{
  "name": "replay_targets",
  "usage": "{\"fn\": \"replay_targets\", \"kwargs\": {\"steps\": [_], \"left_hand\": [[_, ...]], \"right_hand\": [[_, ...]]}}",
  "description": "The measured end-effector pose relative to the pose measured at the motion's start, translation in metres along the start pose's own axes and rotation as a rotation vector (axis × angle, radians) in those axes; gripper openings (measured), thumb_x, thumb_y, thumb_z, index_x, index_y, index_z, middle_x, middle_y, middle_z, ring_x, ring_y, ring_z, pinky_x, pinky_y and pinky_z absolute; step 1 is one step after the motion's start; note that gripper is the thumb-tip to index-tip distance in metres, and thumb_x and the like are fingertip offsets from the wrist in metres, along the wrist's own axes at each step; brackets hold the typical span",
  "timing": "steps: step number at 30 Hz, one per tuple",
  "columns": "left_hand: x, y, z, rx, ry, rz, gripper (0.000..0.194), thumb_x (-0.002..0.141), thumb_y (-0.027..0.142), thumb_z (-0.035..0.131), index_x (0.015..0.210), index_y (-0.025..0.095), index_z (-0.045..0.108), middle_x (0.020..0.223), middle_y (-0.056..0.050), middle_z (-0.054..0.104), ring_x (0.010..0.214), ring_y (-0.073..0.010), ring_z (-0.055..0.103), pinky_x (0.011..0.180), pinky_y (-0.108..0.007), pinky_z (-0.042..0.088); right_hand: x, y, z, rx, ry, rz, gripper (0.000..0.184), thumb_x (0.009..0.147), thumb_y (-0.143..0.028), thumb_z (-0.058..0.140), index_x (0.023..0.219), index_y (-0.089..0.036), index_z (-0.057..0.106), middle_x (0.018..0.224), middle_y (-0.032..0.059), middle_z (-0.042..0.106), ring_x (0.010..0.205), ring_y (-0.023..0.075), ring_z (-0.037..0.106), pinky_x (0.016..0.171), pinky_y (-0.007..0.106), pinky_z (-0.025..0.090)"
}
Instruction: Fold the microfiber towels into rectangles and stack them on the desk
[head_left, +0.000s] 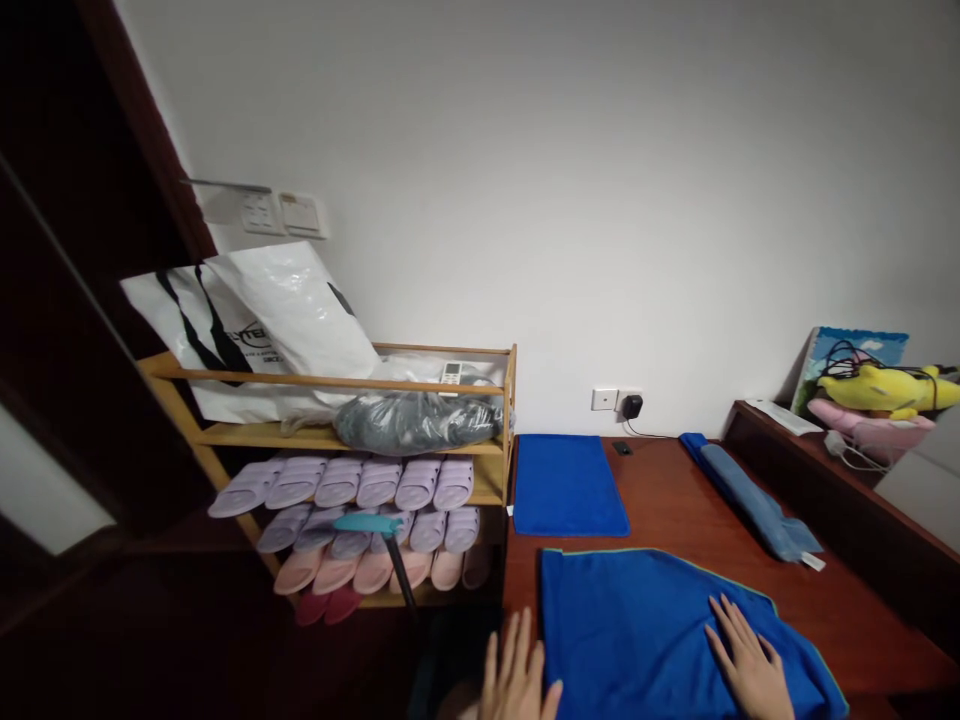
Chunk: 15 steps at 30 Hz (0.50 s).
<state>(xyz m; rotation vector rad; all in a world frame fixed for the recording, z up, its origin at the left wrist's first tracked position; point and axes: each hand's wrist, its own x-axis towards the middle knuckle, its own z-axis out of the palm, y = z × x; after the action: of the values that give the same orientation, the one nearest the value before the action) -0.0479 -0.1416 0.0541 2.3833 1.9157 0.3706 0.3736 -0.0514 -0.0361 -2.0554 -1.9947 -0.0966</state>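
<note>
- Bottom centre-right of the frame: a large blue cloth (637,620) lies spread and lightly rumpled on a reddish-brown table (652,500), its far edge trimmed in pale green.
- The right hand (750,660), lower right, lies palm down on that cloth, fingers fanned wide, gripping nothing.
- The left hand (517,672), bottom centre, spreads its fingers at the cloth's left edge, holding nothing I can see; from my remote view I cannot tell whether the thumb touches the fabric.
- Just beyond, near centre, a smaller blue cloth (566,485) lies flat beside a wooden rack (337,381); a paler blue bundle (754,500) stretches at right.
- Left of frame, I see lilac slippers (337,482) racked below a white bag (315,320).
</note>
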Motion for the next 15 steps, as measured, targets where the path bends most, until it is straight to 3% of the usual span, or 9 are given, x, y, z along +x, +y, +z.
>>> {"fn": "replay_targets", "kwargs": {"steps": [4,6,8,10,15], "left_hand": [[0.022,0.064,0.036,-0.041,0.093,0.488,0.061,0.087,0.053,0.043,0.141,0.024,0.035,0.148,-0.007,0.032,0.132,-0.0257,0.036,0.106,-0.041,0.033],[0.029,0.087,0.058,-0.035,0.118,0.59,0.062,0.089,0.054,0.039,0.144,0.028,0.025,0.148,-0.007,0.032,0.132,-0.0238,0.037,0.105,-0.041,0.034],[0.031,0.094,0.074,-0.02,0.118,0.575,0.065,0.089,0.055,0.04,0.145,0.031,0.019,0.147,-0.007,0.035,0.129,-0.0249,0.04,0.103,-0.044,0.035],[0.028,0.086,0.083,0.013,0.098,0.52,0.065,0.088,0.05,0.044,0.145,0.033,0.018,0.144,-0.007,0.04,0.126,-0.0261,0.043,0.102,-0.048,0.034],[0.004,0.034,0.084,0.143,0.077,0.22,0.061,0.084,0.016,0.042,0.142,0.033,0.03,0.142,-0.004,0.044,0.128,-0.0256,0.041,0.103,-0.052,0.031]], "right_hand": [[0.001,0.007,-0.002,-0.031,0.003,0.029,0.064,0.084,-0.062,0.023,0.139,-0.031,0.035,0.147,0.0,0.037,0.136,0.0184,0.029,0.103,0.042,0.029],[0.001,0.01,-0.003,-0.04,0.007,0.03,0.065,0.084,-0.062,0.021,0.14,-0.031,0.033,0.147,-0.0002,0.036,0.136,0.018,0.028,0.104,0.042,0.028],[0.001,0.012,-0.005,-0.042,0.008,0.032,0.065,0.084,-0.062,0.02,0.14,-0.031,0.033,0.148,-0.0002,0.035,0.136,0.0178,0.028,0.104,0.042,0.027],[0.001,0.015,-0.006,-0.04,0.007,0.037,0.065,0.084,-0.061,0.02,0.14,-0.031,0.033,0.148,-0.0002,0.035,0.136,0.0177,0.029,0.104,0.041,0.027],[0.003,0.019,-0.008,-0.028,-0.006,0.053,0.063,0.085,-0.06,0.021,0.14,-0.032,0.033,0.148,-0.0005,0.035,0.136,0.0177,0.028,0.104,0.042,0.026]]}}
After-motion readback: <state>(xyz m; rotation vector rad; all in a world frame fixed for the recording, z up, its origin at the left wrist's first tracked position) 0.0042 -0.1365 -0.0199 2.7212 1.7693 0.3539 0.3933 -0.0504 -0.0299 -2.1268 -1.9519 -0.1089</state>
